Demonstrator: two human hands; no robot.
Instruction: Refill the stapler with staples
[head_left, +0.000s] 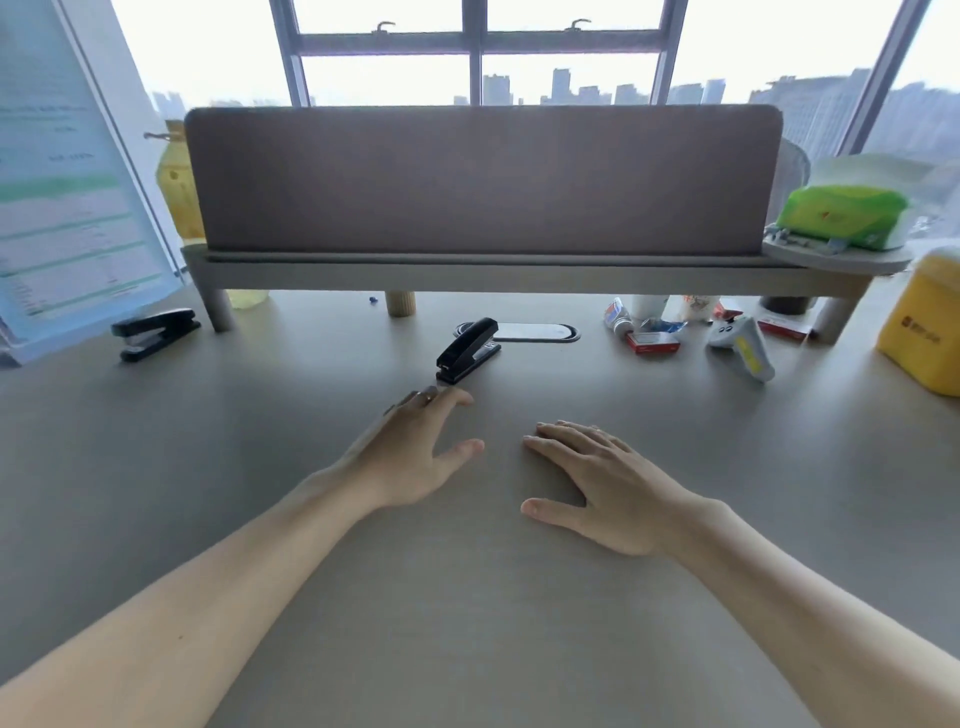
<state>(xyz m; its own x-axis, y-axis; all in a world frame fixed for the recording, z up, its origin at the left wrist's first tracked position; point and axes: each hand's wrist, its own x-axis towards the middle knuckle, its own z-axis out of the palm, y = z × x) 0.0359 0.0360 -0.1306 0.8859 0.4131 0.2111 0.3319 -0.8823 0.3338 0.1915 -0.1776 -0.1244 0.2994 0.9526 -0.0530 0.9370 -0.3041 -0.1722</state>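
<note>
A black stapler (467, 351) stands closed on the grey desk (467, 597), just in front of an oval cable port. My left hand (410, 452) is stretched toward it, fingers apart, fingertips a short way below its near end, not touching it. My right hand (602, 483) lies flat on the desk to the right, palm down, holding nothing. A small red box (652, 342), possibly staples, lies at the back right. A second black stapler (155, 332) sits at the far left.
A grey partition on a raised shelf (483, 182) closes off the back. A leaning document stand (67, 171) is at the left. At the right are a yellow container (922, 332), a white and yellow device (743, 345), tubes, cups and a green tissue pack (841, 215).
</note>
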